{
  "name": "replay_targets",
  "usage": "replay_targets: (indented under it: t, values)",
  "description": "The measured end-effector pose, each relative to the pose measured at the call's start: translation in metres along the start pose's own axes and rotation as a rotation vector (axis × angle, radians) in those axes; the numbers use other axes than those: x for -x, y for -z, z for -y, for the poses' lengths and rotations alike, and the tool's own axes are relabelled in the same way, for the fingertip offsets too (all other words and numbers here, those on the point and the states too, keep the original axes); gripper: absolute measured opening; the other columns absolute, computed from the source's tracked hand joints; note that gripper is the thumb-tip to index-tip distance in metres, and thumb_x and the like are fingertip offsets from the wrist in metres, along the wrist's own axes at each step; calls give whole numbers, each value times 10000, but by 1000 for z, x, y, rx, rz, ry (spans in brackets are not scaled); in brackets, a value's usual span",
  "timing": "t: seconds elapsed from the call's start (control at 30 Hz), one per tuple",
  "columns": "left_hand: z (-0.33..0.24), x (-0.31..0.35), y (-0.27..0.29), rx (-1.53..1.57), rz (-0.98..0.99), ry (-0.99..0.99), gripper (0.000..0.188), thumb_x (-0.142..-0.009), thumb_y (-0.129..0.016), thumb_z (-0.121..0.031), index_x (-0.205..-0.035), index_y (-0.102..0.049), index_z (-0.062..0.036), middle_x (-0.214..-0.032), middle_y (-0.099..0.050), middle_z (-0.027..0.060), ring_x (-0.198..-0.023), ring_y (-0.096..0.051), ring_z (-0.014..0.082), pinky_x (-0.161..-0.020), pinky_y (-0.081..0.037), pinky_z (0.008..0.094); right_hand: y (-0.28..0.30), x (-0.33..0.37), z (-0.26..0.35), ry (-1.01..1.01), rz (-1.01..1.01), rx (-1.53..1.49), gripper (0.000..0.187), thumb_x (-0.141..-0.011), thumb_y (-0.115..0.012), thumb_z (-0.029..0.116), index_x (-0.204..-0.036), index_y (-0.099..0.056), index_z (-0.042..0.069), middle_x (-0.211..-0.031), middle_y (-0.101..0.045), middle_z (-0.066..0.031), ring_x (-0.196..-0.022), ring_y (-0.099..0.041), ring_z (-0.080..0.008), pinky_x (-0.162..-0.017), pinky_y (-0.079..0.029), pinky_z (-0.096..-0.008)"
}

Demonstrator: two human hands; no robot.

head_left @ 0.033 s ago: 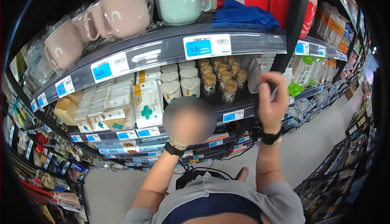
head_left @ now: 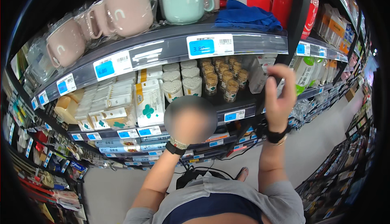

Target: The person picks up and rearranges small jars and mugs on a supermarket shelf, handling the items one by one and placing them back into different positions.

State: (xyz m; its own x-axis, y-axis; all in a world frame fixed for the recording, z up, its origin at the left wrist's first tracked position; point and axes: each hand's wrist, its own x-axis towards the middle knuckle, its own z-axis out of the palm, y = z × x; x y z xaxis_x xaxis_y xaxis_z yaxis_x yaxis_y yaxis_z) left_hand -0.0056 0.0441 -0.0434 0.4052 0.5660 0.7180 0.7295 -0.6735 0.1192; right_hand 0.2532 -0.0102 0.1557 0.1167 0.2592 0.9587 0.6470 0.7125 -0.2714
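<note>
I watch both bare hands from afar, held well apart from each other in front of the shelves. The right hand is raised with its thumb spread away from the curved fingers, and I see nothing between them. Its fingertips overlap the right edge of a translucent package, which stands on the lower shelf just beyond and to the left of that hand; I cannot tell whether they touch it. The small jars stand in rows directly left of the package, so they sit between the two hands, farther from the body than either. The left hand is covered by a blurred disc, so I cannot tell how its fingers stand or whether they grip anything. It shows in front of the lower shelf's edge, with the white tubs of cotton swabs just beyond it and the flat white packets to its left. A price tag on the shelf edge lies between the hands. Above them, a crumpled blue cloth and a mint mug rest on the upper shelf.
</note>
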Motion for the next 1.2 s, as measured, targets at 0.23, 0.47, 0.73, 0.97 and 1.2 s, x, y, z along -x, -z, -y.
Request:
replay_targets:
  t: [0.23,0.47,0.73,0.97,1.2]
  values:
    - [-3,-2,-6,56,19,39,530,-956,-660,-318,-1417,-537,-87,-1388,-584,115,-1252,-570,269,-1066,-462,418,-10,-99,4,229,180,279,253,-947,-677,230,-1162,-698,99,-1185,-624,-116,-1125,-577,-309,-1020,-418,-402]
    - [-11,-13,2,-25,-83,-106,256,-933,-632,-225,-1115,-667,-48,-1054,-658,103,-950,-642,245,-840,-541,380,-35,-117,-4,155,373,273,241,-974,-640,259,-1039,-686,32,-1056,-641,-149,-1007,-618,-352,-900,-479,-392]
    - [-23,-34,20,112,-37,-111,192,-908,-615,-204,-965,-716,-51,-920,-686,124,-806,-653,256,-733,-537,395,-54,-116,-4,206,269,424,276,-1013,-569,273,-943,-602,8,-912,-599,-147,-849,-559,-355,-771,-441,-437]
    - [-32,-56,147,278,-454,-50,316,-874,-679,-188,-1155,-626,-53,-1119,-627,158,-1036,-578,354,-934,-449,473,-62,-114,-13,277,169,482,214,-998,-564,213,-917,-564,15,-871,-586,-153,-829,-551,-358,-731,-432,-460]
    - [49,-125,343,-426,-697,278,793,-769,-794,-353,-1410,-455,-32,-1331,-503,256,-1163,-543,429,-1028,-436,488,-65,-110,-18,293,158,496,220,-1003,-554,223,-922,-563,19,-888,-587,-140,-843,-548,-345,-740,-424,-451]
